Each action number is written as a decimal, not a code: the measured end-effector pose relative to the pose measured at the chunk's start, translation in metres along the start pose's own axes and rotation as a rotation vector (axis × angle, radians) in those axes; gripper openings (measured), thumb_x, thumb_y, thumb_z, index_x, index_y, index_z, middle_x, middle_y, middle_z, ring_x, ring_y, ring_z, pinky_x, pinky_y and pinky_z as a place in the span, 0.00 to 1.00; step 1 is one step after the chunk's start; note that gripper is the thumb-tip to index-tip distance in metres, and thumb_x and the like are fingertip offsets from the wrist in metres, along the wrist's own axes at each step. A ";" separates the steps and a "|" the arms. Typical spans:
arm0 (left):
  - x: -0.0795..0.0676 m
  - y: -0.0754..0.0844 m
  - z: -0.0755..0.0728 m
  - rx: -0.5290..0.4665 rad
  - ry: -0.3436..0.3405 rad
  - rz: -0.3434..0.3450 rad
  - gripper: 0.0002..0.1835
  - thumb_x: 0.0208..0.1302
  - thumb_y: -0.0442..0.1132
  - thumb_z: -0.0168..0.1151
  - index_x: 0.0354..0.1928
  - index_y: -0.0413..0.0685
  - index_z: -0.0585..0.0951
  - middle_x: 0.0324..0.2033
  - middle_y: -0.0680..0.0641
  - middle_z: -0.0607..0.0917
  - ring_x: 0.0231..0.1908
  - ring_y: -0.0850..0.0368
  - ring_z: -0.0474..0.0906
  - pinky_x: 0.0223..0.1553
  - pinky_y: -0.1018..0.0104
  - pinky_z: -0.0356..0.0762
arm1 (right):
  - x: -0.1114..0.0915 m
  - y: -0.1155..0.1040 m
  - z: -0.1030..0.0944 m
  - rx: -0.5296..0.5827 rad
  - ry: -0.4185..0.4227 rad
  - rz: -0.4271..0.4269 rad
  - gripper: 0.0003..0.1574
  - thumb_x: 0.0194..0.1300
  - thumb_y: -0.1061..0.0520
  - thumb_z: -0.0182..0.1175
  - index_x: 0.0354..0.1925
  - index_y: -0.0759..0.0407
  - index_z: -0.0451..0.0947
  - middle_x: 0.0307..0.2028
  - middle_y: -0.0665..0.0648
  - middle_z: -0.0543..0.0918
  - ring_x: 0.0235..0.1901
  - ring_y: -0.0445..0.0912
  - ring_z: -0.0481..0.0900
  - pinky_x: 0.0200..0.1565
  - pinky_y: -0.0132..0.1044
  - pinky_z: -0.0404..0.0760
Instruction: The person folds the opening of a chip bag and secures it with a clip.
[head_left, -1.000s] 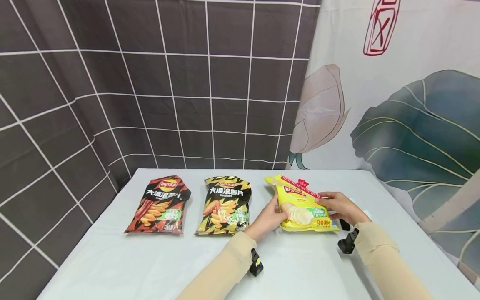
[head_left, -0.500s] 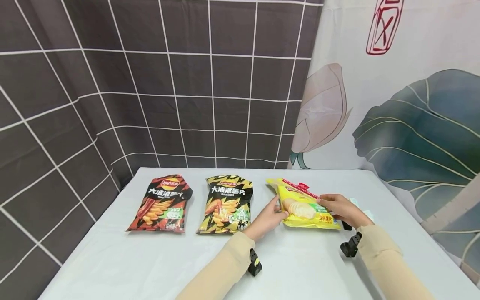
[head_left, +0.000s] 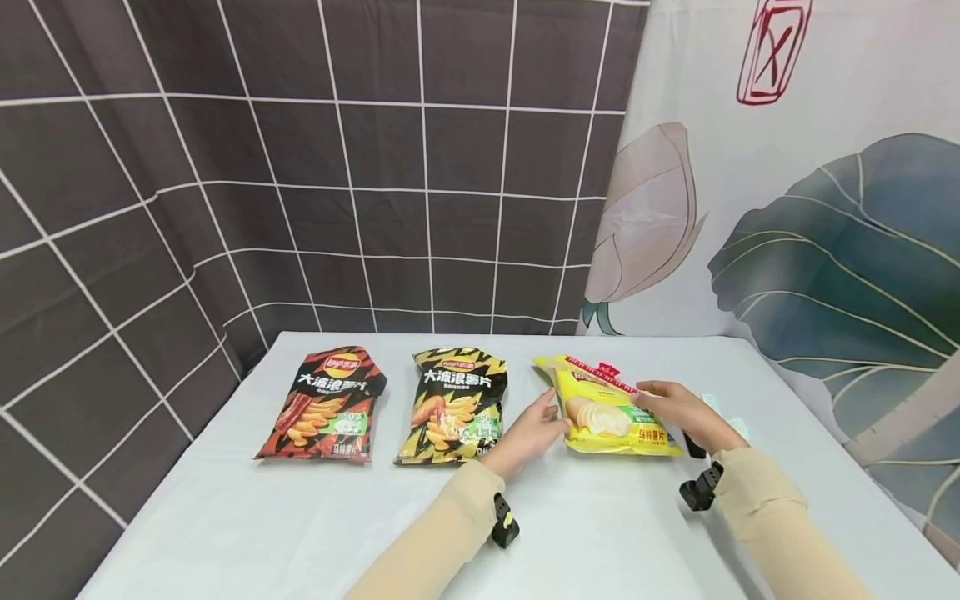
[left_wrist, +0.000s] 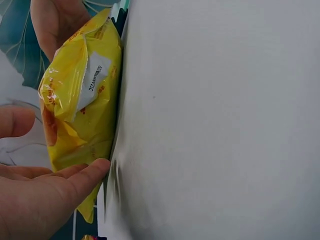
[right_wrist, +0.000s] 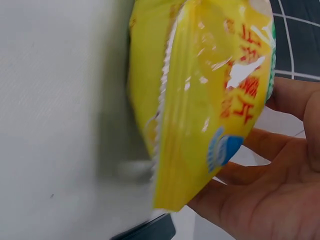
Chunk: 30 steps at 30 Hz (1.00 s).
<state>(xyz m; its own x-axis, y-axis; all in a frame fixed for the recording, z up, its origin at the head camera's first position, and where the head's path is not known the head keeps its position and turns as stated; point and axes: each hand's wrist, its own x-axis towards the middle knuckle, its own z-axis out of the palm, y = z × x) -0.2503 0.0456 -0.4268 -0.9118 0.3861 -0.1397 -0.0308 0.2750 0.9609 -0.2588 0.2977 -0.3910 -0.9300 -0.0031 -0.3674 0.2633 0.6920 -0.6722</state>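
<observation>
A yellow bag of potato chips (head_left: pixel 611 412) lies on the white table at the right of the row, a red strip along its top edge. My left hand (head_left: pixel 528 433) is at the bag's left side. In the left wrist view its thumb (left_wrist: pixel 15 121) stands apart from the bag, while the straight fingers (left_wrist: pixel 82 175) reach along its side. My right hand (head_left: pixel 690 414) holds the bag's right end, thumb at the upper face and fingers behind the end. The right wrist view shows those fingers (right_wrist: pixel 240 172) partly hidden by the yellow bag (right_wrist: pixel 200 100).
A red-and-black chip bag (head_left: pixel 326 408) and a yellow-and-black chip bag (head_left: pixel 453 408) lie to the left on the white table (head_left: pixel 300 533). A small black object (head_left: pixel 694 447) is by the right hand. Dark gridded cloth (head_left: pixel 375 150) hangs behind.
The yellow bag's raised front has sunk lower and flatter. My left hand has loosened, its thumb leaving the bag and the hand drawing slightly left. The right hand stays at its end.
</observation>
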 end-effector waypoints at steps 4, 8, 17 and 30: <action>-0.002 0.003 -0.005 -0.008 -0.003 -0.005 0.40 0.64 0.44 0.58 0.75 0.50 0.53 0.69 0.39 0.65 0.69 0.41 0.61 0.67 0.44 0.60 | -0.004 -0.009 0.001 -0.018 0.019 -0.025 0.47 0.71 0.39 0.48 0.73 0.67 0.48 0.71 0.76 0.48 0.68 0.72 0.46 0.63 0.71 0.51; -0.003 0.007 -0.009 -0.011 0.004 -0.001 0.38 0.65 0.43 0.56 0.75 0.50 0.54 0.70 0.39 0.65 0.69 0.41 0.61 0.67 0.43 0.61 | -0.007 -0.019 0.003 -0.031 0.041 -0.061 0.46 0.72 0.42 0.47 0.73 0.67 0.47 0.71 0.77 0.47 0.68 0.73 0.46 0.63 0.71 0.52; -0.010 0.017 -0.026 0.004 0.016 0.051 0.37 0.67 0.41 0.55 0.75 0.48 0.54 0.70 0.38 0.64 0.69 0.38 0.59 0.67 0.45 0.61 | -0.012 -0.044 0.013 0.099 0.170 -0.140 0.50 0.72 0.37 0.44 0.76 0.62 0.36 0.74 0.72 0.41 0.72 0.69 0.42 0.67 0.66 0.50; -0.038 0.028 -0.077 0.094 0.086 0.134 0.35 0.70 0.46 0.53 0.75 0.55 0.53 0.72 0.43 0.62 0.71 0.43 0.56 0.69 0.45 0.58 | -0.019 -0.087 0.039 0.486 0.209 -0.208 0.49 0.73 0.38 0.43 0.76 0.54 0.30 0.77 0.60 0.40 0.76 0.55 0.41 0.72 0.52 0.49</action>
<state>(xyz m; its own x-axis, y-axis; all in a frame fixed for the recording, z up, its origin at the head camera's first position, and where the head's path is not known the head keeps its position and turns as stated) -0.2478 -0.0292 -0.3760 -0.9370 0.3491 0.0128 0.1278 0.3085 0.9426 -0.2541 0.2092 -0.3509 -0.9928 0.0732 -0.0944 0.1113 0.2801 -0.9535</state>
